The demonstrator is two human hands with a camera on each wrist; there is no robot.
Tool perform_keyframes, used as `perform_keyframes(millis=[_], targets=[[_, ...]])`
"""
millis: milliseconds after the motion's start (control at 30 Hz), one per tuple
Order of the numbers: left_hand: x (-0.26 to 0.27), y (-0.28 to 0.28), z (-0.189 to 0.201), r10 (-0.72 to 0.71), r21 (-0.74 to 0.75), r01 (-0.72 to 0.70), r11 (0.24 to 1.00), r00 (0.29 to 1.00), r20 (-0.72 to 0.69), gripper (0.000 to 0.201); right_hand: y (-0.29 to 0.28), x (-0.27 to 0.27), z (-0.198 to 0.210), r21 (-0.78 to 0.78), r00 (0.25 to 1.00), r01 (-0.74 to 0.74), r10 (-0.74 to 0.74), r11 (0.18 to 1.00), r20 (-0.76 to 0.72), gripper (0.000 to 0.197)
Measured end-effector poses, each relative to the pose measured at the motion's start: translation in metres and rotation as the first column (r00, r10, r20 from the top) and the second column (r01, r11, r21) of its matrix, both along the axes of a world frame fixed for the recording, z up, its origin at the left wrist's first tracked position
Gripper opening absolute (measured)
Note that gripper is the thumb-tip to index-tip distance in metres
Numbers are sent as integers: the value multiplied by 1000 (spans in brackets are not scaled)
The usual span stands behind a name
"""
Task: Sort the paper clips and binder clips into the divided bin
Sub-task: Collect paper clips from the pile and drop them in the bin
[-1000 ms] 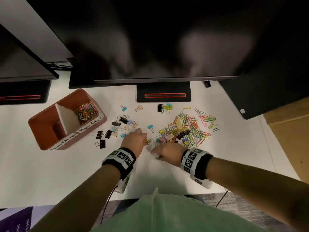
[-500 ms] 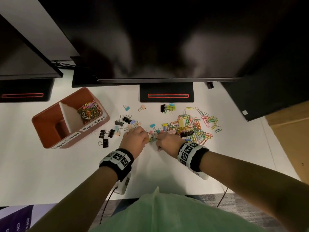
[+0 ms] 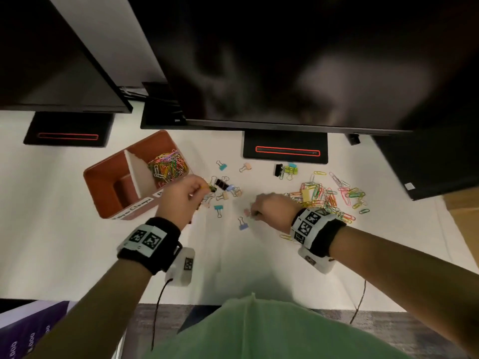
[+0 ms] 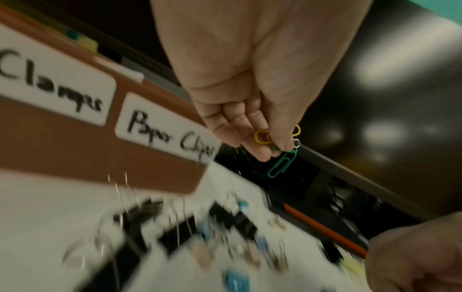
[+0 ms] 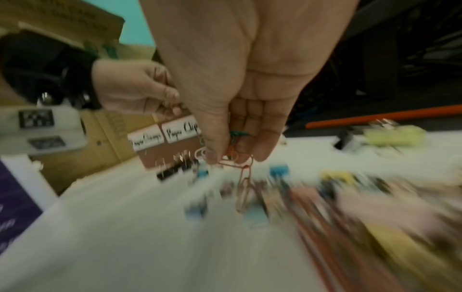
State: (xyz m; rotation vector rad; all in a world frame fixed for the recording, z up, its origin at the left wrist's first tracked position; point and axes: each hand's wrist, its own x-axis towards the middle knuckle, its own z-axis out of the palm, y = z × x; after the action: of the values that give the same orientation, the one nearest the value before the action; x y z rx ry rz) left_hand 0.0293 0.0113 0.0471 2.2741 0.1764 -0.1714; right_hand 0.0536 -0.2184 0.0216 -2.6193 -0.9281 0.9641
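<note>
Landmark: the bin (image 3: pixel 103 177).

Nearest, right of the bin and well apart from it, the right hand (image 3: pixel 269 209) pinches a small tangle of paper clips (image 5: pixel 237 158); one orange clip (image 5: pixel 243 191) dangles below the fingertips, hooked on by wire only. Risk: it unhooks mid-carry and drops among the binder clips (image 3: pixel 225 187), mixing the two kinds again.

Just right of the bin's front corner, the left hand (image 3: pixel 181 200) has thumb and fingers closed on a few clips, yellow, white and green (image 4: pixel 277 140). The green clip (image 4: pixel 282 164) hangs loose out of the pinch. Same risk: a quick swing toward the bin could shake it off short of the rim.

The binder clips lie scattered just right of the bin, under and beside the left hand. A low pass could snag a wire handle and drag one along.

The bin has two compartments. The far one, labelled for paper clips (image 4: pixel 170 134), already holds a coloured heap (image 3: pixel 167 167); the near one, labelled Clamps (image 4: pixel 50 89), looks empty from the head view. The left hand is close to the divider (image 3: pixel 137 172), so releasing early could land clips in the Clamps side.

Farthest right of the bin, the main clip pile (image 3: pixel 329 195) is still unsorted, with a few binder clips (image 3: pixel 286 169) behind it. Wrist views are blurred, so exact clip counts can't be told.
</note>
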Motion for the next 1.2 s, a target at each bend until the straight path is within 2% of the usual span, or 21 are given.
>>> perform_keyframes(millis=[133, 267, 333, 467, 533, 633, 700, 800, 933, 1033, 1133, 1200], targets=[[17, 37, 38, 145, 60, -149, 987, 987, 67, 6, 52, 36, 47, 256, 993, 85, -104, 963, 60, 20], [34, 68, 56, 250, 73, -255, 964, 965, 73, 7, 124, 71, 71, 359, 982, 95, -146, 929, 119, 20], [41, 76, 52, 245, 132, -249, 960, 969, 42, 10, 156, 82, 71, 341, 982, 95, -144, 935, 123, 21], [45, 86, 35, 185, 218, -156, 963, 976, -117, 28, 190, 84, 53, 281, 980, 168, -192, 945, 59, 29], [42, 88, 32, 128, 258, -100, 961, 987, -94, 34, 190, 79, 48, 302, 977, 188, -210, 935, 41, 38], [34, 84, 32, 21, 216, -24, 976, 1000, 14, 33, 166, 67, 47, 424, 976, 199, -220, 884, 1, 34], [29, 74, 32, -80, 148, 75, 986, 996, 33, 30, 137, 60, 45, 445, 974, 198, -226, 873, 10, 28], [27, 46, 28, -245, 56, 244, 968, 969, 12, 28, 82, 47, 39, 363, 958, 256, -286, 896, 28, 24], [26, -7, 17, -428, 0, 429, 903, 903, -43, 30, -1, 27, 24, 187, 913, 391, -405, 901, 45, 23], [22, -50, 2, -517, 8, 520, 854, 850, -104, 34, -58, 10, 17, 64, 875, 481, -483, 875, 38, 21], [19, -91, -17, -571, 9, 580, 815, 805, -163, 33, -99, -3, 7, 47, 868, 495, -496, 868, 20, 17], [18, -114, -31, -601, 52, 617, 785, 779, -180, 32, -116, -9, -1, 37, 878, 479, -479, 877, -19, 22]])
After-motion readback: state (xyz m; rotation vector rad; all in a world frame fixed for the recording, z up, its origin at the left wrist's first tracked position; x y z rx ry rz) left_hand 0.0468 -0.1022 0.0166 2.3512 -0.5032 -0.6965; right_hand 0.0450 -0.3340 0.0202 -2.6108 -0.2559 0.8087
